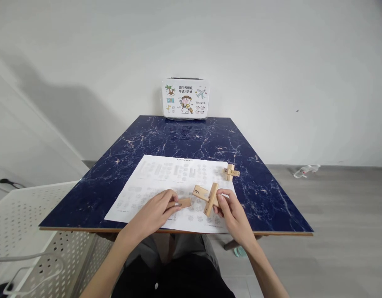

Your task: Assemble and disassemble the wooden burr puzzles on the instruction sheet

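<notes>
My left hand point(166, 205) is closed on a small wooden block point(185, 202), pinched between thumb and fingers low over the paper. In my right hand point(230, 209) I grip a cross of interlocked wooden pieces point(211, 199), with one long bar tilted across another that bears a dark numeral. The two hands are apart, and a gap lies between the block and the cross. Behind my right hand a second wooden cross puzzle point(230, 172), with numbers on its pieces, stands at the paper's right edge. Under both hands is a printed sheet point(138, 165) of faint grey diagrams.
The dark blue marbled table point(184, 136) has its near edge at my lap. A white cartoon-printed case point(186, 99) stands at the far edge against the wall. To the left is a white perforated rack point(26, 219) with a cable. A clear plastic item point(305, 170) lies on the floor at right.
</notes>
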Available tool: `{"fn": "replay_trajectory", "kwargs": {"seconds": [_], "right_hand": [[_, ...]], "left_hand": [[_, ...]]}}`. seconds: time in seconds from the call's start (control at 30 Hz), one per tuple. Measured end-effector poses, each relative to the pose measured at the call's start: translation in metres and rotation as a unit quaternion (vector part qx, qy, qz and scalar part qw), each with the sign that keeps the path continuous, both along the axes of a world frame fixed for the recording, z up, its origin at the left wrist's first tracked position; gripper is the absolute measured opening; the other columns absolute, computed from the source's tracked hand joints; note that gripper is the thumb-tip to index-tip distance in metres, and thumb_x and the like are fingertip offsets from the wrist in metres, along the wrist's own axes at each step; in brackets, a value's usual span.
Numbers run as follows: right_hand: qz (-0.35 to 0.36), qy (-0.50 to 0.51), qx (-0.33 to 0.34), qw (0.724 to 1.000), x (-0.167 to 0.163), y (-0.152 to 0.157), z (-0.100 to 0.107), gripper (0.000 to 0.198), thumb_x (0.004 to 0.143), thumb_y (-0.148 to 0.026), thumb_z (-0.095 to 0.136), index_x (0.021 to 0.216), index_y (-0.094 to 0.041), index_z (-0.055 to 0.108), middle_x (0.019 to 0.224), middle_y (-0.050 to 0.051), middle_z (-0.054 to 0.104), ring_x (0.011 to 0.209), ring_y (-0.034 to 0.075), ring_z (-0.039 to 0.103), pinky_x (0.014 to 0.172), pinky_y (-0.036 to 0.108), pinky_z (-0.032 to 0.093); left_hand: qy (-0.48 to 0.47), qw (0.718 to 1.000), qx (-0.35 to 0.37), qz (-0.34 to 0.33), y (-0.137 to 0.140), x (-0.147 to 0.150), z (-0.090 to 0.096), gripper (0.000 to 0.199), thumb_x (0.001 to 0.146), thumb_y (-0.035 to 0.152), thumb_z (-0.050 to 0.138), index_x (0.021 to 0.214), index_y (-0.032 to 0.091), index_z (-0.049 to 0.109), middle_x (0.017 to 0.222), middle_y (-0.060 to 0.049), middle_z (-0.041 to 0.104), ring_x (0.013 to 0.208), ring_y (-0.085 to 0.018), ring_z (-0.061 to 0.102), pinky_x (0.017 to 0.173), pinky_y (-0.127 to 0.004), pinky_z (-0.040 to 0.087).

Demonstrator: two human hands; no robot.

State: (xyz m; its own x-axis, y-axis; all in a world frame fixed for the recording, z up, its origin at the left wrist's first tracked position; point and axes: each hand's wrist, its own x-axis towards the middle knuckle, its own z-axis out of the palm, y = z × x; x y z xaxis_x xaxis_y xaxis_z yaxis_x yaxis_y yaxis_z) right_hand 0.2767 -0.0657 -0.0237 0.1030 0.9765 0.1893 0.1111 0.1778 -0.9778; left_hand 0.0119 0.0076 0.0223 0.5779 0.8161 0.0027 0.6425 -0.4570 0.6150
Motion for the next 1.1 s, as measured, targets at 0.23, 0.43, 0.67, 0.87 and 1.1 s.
{"fn": "replay_trajectory", "kwargs": {"seconds": [0.23,0.43,0.67,0.87,1.1], "right_hand": [[-0.033,-0.093,0.021,0.995,-0.006,-0.003,0.0,0.026,0.111,-0.045,0.04,0.117,-0.022,0.053,0.077,0.0,0.063,0.066,0.018,0.058,0.064,0.028,0.045],[-0.022,-0.185,0.033,0.982,-0.011,-0.005,-0.007,0.028,0.109,-0.04,0.045,0.129,-0.022,0.051,0.099,0.008,0.077,0.071,0.021,0.069,0.068,0.03,0.051],[-0.034,-0.258,0.067,0.963,-0.016,-0.005,-0.012,0.026,0.11,-0.039,0.045,0.129,-0.024,0.054,0.108,0.009,0.078,0.074,0.023,0.074,0.071,0.032,0.054],[-0.047,-0.283,0.088,0.954,-0.018,-0.005,-0.012,0.025,0.109,-0.036,0.046,0.128,-0.021,0.055,0.109,0.011,0.078,0.072,0.023,0.074,0.069,0.033,0.054],[-0.046,-0.284,0.097,0.953,-0.018,-0.005,-0.011,0.024,0.109,-0.034,0.046,0.128,-0.021,0.055,0.112,0.012,0.078,0.077,0.024,0.077,0.071,0.034,0.057]], "left_hand": [[-0.172,0.964,0.066,0.193,-0.016,0.01,0.004,0.022,0.097,0.043,0.067,0.11,0.025,0.065,0.095,-0.004,0.073,0.094,-0.026,0.074,0.079,-0.036,0.057],[-0.299,0.93,-0.013,0.212,-0.029,0.036,0.01,0.029,0.1,0.045,0.063,0.116,0.021,0.069,0.091,-0.004,0.074,0.069,-0.019,0.07,0.065,-0.031,0.056],[-0.297,0.935,0.085,0.171,-0.037,0.067,-0.001,0.026,0.11,0.034,0.046,0.126,0.025,0.064,0.121,-0.009,0.063,0.089,-0.019,0.072,0.079,-0.034,0.061],[-0.244,0.937,0.186,0.169,-0.045,0.083,-0.01,0.027,0.111,0.023,0.038,0.132,0.025,0.056,0.128,-0.012,0.054,0.118,-0.024,0.065,0.096,-0.039,0.059],[-0.263,0.935,0.189,0.143,-0.047,0.087,-0.014,0.026,0.11,0.018,0.038,0.135,0.025,0.046,0.129,-0.012,0.054,0.12,-0.024,0.062,0.097,-0.04,0.057]]}}
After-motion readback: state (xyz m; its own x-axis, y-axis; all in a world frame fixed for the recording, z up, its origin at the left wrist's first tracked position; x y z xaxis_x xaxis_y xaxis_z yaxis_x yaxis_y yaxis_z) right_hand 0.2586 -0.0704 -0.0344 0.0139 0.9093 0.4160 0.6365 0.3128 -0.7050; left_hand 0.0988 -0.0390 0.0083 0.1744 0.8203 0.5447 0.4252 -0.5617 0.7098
